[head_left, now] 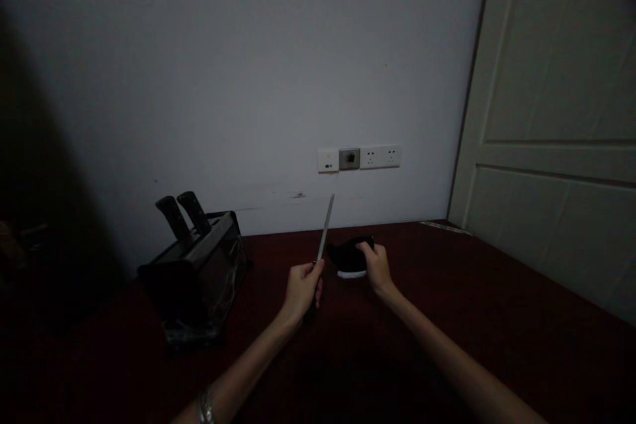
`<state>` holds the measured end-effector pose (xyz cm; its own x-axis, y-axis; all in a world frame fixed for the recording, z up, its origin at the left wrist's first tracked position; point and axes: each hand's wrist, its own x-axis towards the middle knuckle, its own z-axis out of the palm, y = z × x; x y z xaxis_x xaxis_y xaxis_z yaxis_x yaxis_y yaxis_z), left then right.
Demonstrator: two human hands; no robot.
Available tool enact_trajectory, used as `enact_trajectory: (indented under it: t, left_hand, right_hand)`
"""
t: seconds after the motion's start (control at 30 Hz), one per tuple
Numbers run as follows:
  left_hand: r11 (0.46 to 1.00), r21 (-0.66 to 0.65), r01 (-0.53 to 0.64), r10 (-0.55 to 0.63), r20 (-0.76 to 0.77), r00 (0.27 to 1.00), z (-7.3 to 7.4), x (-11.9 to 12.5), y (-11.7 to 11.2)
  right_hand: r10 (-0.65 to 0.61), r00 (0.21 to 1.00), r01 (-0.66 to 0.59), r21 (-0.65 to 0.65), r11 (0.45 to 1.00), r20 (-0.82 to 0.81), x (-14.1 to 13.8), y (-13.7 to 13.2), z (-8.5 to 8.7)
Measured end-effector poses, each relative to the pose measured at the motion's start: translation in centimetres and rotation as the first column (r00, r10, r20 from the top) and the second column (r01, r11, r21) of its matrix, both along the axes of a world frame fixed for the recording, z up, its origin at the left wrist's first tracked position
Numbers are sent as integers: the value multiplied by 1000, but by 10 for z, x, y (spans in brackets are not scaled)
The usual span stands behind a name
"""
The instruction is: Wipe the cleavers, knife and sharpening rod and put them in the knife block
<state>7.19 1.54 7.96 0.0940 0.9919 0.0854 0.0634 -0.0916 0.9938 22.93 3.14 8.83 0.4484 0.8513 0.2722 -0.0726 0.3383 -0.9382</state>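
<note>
My left hand (301,288) is closed around the handle of a long, thin metal blade or rod (326,228), which points up and slightly right toward the wall. Poor light hides whether it is a knife seen on edge or a sharpening steel. Just to its right, my right hand (378,268) grips a dark item with a white lower edge (352,274), thumb on top; cloth or brush, I cannot tell which. The dark item is close beside the metal piece; contact between them is unclear. Both hands are above the dark red tabletop (422,291).
On the left stands a black knife block (199,271) with two black-handled knives (186,215) upright in it. Behind the table is a pale wall with sockets and switches (360,158). A panelled door (546,146) rises at right. A flat strip (444,228) lies by the back corner.
</note>
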Motion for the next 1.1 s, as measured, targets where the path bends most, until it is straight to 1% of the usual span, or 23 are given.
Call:
enact_trajectory:
  t: [0.17, 0.37, 0.57, 0.73, 0.8, 0.93, 1.03, 1.1]
  left_hand:
    - [999, -53, 9, -5, 60, 998, -2, 0, 3]
    - [997, -68, 23, -17, 83, 996, -4, 0, 4]
    - [995, -96, 35, -23, 117, 993, 1, 0, -1]
    - [987, -160, 24, 9, 207, 978, 6, -3, -2]
    - [989, -147, 1, 30, 214, 976, 6, -4, -1]
    - [998, -55, -24, 37, 260, 965, 7, -4, 1]
    - [1000, 2, -9, 8, 283, 959, 9, -3, 0]
    - [1000, 2, -16, 15, 268, 963, 11, -3, 0]
  right_hand:
    - [-3, 1000, 3, 3, 1000, 8, 0, 0, 1]
    - [-6, 1000, 6, -1, 1000, 5, -1, -2, 2]
    - [-7, 1000, 7, -6, 1000, 1, 0, -2, 3]
    - [-13, 1000, 13, -9, 1000, -5, 1, -1, 2]
    - [-14, 1000, 14, -13, 1000, -5, 2, 1, 1]
    - [1, 1000, -1, -27, 1000, 0, 4, 3, 0]
    - [31, 999, -30, -43, 999, 18, -1, 2, 1]
    - [68, 997, -66, -50, 997, 38, -8, 0, 1]
